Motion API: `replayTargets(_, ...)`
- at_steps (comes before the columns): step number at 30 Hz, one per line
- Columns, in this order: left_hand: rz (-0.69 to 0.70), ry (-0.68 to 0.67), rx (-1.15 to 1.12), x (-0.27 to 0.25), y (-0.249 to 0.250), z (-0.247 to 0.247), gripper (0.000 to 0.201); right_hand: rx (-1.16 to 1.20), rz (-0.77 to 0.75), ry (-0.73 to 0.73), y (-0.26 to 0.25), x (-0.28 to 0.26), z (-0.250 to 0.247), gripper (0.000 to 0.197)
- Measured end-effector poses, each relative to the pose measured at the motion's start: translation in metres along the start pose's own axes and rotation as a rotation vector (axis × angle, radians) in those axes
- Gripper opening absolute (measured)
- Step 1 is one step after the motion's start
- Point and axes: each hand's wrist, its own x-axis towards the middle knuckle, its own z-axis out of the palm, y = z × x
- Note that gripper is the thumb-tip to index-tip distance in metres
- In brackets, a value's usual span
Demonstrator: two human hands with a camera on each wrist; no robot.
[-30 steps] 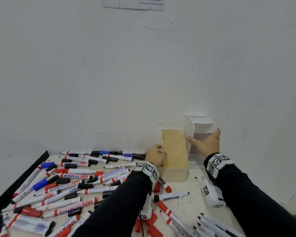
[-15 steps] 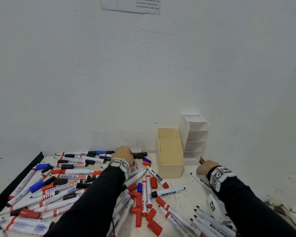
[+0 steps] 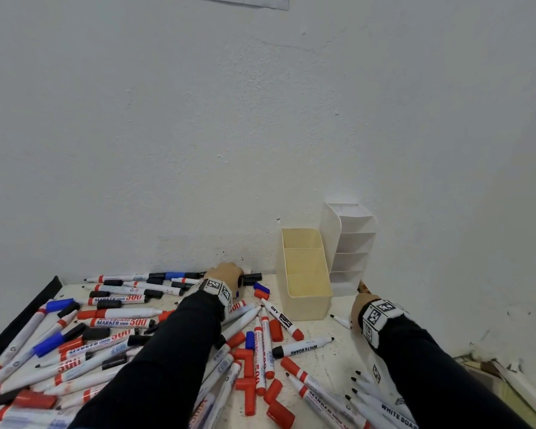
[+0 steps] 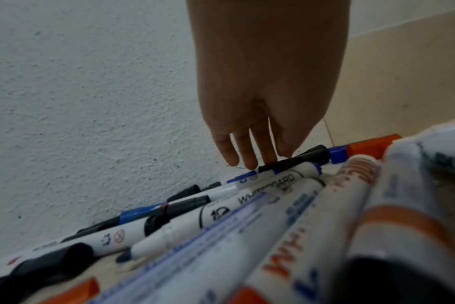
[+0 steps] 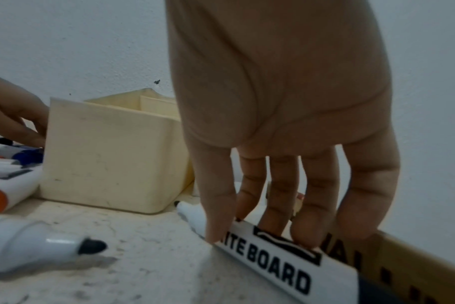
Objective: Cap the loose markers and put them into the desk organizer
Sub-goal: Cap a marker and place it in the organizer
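Observation:
Many loose whiteboard markers (image 3: 121, 322) and caps lie across the table, some capped, some bare-tipped. My left hand (image 3: 226, 272) reaches to the row by the wall; its straight fingertips (image 4: 249, 162) touch a black-capped marker (image 4: 294, 162) there. My right hand (image 3: 361, 305) is down at the right of the cream organizer (image 3: 307, 308). Thumb and fingers (image 5: 216, 226) pinch an uncapped black "WHITE BOARD" marker (image 5: 273, 261) that lies on the table, its tip (image 3: 341, 320) pointing left. A white tiered organizer (image 3: 353, 230) stands behind against the wall. Both organizers hold nothing.
Loose red caps (image 3: 248, 366) lie between my arms. More uncapped black markers (image 3: 372, 397) lie near my right forearm. A black rim (image 3: 19, 323) bounds the table's left side. A cardboard edge (image 5: 416, 263) runs along the right, and the wall is close behind.
Both hands have left the organizers. The left moved left to the markers by the wall; the right dropped to the table and took hold of an uncapped marker.

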Motion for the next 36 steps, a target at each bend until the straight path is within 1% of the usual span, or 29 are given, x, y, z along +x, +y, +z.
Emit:
replayTargets(2, -0.005, 0.003, 0.04, 0.002, 0.0, 0.0, 0.03, -0.139, -0.045, -0.014, -0.001, 0.016, 0.004, 0.038)
replayTargets(3, -0.012, 0.001, 0.065, 0.002, 0.001, 0.0, 0.03, -0.179, -0.058, 0.0, -0.002, 0.021, 0.005, 0.03)
replayTargets(4, -0.017, 0.002, 0.086, 0.002, 0.002, 0.0, 0.03, -0.225, -0.05, 0.001, 0.0, 0.033, 0.012, 0.028)
replayTargets(6, -0.02, 0.017, 0.1, 0.003, 0.003, -0.001, 0.028, -0.25, -0.065, 0.002, 0.005, 0.059, 0.029, 0.047)
replayTargets(7, -0.018, 0.029, 0.093, 0.003, 0.003, -0.001, 0.026, -0.296, -0.046, -0.005, 0.004, 0.061, 0.031, 0.055)
replayTargets(8, -0.018, 0.042, 0.078, 0.002, 0.004, -0.002, 0.024, -0.302, -0.038, 0.01, 0.002, 0.058, 0.03, 0.058)
replayTargets(9, -0.021, 0.062, 0.046, 0.001, 0.003, -0.002, 0.022, -0.285, -0.015, 0.02, 0.002, 0.055, 0.028, 0.055)
replayTargets(10, -0.031, 0.093, -0.004, -0.001, 0.003, -0.004, 0.02, -0.223, 0.005, 0.01, 0.005, 0.059, 0.031, 0.05)
replayTargets(11, -0.051, 0.131, -0.076, -0.002, 0.002, -0.005, 0.018, -0.174, 0.036, 0.005, -0.001, 0.034, 0.016, 0.046)
replayTargets(12, -0.076, 0.169, -0.163, -0.004, 0.002, -0.007, 0.018, -0.145, 0.028, -0.026, -0.006, 0.017, 0.005, 0.044)
replayTargets(13, -0.101, 0.21, -0.257, -0.007, 0.001, -0.009, 0.019, -0.099, 0.023, -0.016, -0.007, 0.012, 0.003, 0.043)
replayTargets(14, -0.112, 0.255, -0.345, -0.01, 0.001, -0.013, 0.021, -0.057, 0.038, -0.039, -0.009, 0.012, 0.001, 0.042)
replayTargets(15, -0.112, 0.302, -0.42, -0.012, 0.001, -0.016, 0.022, -0.017, 0.019, -0.025, -0.008, 0.01, -0.001, 0.042)
replayTargets(16, -0.106, 0.345, -0.484, -0.014, 0.002, -0.02, 0.022, -0.011, 0.025, -0.04, -0.01, 0.005, -0.005, 0.042)
replayTargets(17, -0.096, 0.374, -0.539, -0.016, 0.003, -0.023, 0.021, 0.036, 0.033, -0.022, -0.01, 0.003, -0.006, 0.041)
replayTargets(18, -0.085, 0.393, -0.59, -0.019, 0.005, -0.027, 0.019, 0.094, 0.044, -0.007, -0.013, -0.003, -0.011, 0.039)
replayTargets(19, -0.075, 0.399, -0.634, -0.022, 0.007, -0.03, 0.017, 0.104, 0.028, -0.002, -0.017, -0.011, -0.016, 0.038)
replayTargets(21, -0.065, 0.392, -0.722, -0.03, 0.012, -0.034, 0.017, 0.151, 0.009, 0.011, -0.022, -0.027, -0.027, 0.04)
replayTargets(23, -0.071, 0.385, -0.835, -0.04, 0.018, -0.036, 0.021, 0.21, 0.023, -0.016, -0.028, -0.042, -0.038, 0.043)
replayTargets(26, -0.091, 0.315, -1.077, -0.057, 0.029, -0.038, 0.031, 0.288, 0.011, -0.01, -0.035, -0.058, -0.048, 0.045)
replayTargets(27, -0.094, 0.284, -1.156, -0.062, 0.033, -0.039, 0.03, 0.304, -0.001, 0.005, -0.039, -0.065, -0.05, 0.043)
replayTargets(29, -0.095, 0.24, -1.226, -0.073, 0.039, -0.043, 0.026, 0.322, -0.028, 0.046, -0.046, -0.076, -0.056, 0.036)
replayTargets(31, -0.113, 0.215, -1.328, -0.082, 0.041, -0.043, 0.024, 0.387, -0.09, 0.089, -0.055, -0.085, -0.059, 0.028)
replayTargets(34, -0.184, 0.197, -1.539, -0.095, 0.039, -0.042, 0.02, 0.525, -0.201, 0.134, -0.068, -0.096, -0.057, 0.025)
replayTargets(36, -0.221, 0.174, -1.622, -0.104, 0.034, -0.039, 0.015, 0.617, -0.247, 0.148, -0.077, -0.105, -0.054, 0.023)
